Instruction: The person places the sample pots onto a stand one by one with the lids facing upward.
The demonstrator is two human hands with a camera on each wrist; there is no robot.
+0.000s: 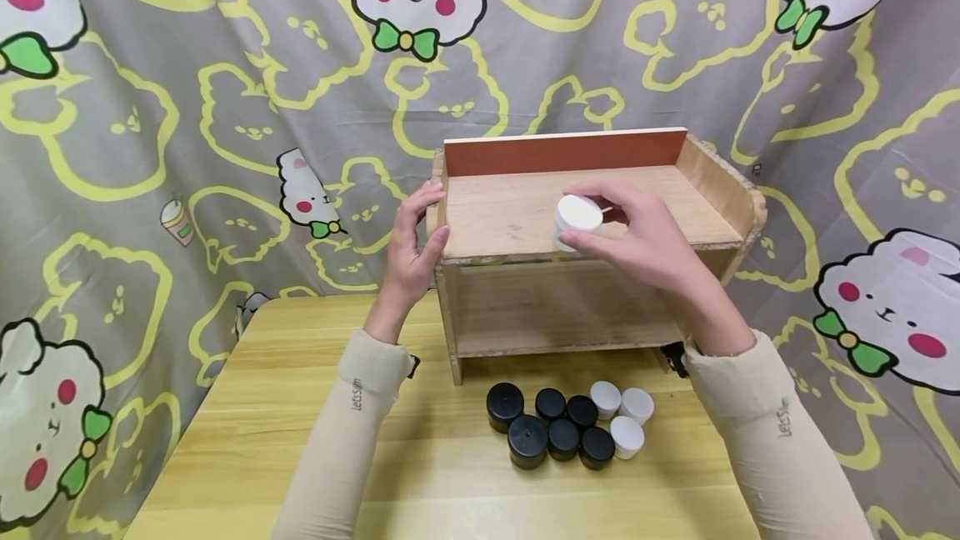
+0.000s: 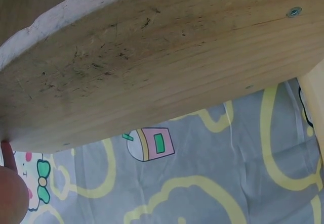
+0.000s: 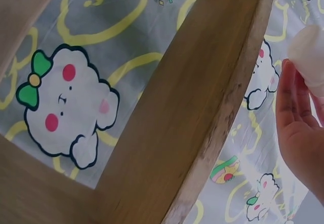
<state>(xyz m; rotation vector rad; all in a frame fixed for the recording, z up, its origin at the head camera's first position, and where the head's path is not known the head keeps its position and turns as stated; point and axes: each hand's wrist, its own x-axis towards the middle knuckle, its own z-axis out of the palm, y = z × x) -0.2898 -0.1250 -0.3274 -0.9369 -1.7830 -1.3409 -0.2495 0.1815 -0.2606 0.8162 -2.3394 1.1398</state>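
My right hand (image 1: 637, 236) pinches a small white round jar (image 1: 577, 213) between thumb and fingers, over the front part of the upper board of a small two-tier wooden shelf (image 1: 495, 207). In the right wrist view, the same jar (image 3: 310, 57) shows at the right edge above the curled fingers. My left hand (image 1: 411, 252) grips the shelf's left side panel, with the thumb at its front edge and the fingers at the top. That panel's outer face (image 2: 152, 67) fills much of the left wrist view, with part of the hand at the lower left.
In front of the shelf on the wooden table (image 1: 247, 432) stand several black-lidded jars (image 1: 528, 440) of two sizes, beside three white jars (image 1: 627, 436). A low reddish-brown back board (image 1: 562, 153) edges the upper board. Behind hangs a grey patterned curtain (image 1: 300, 107).
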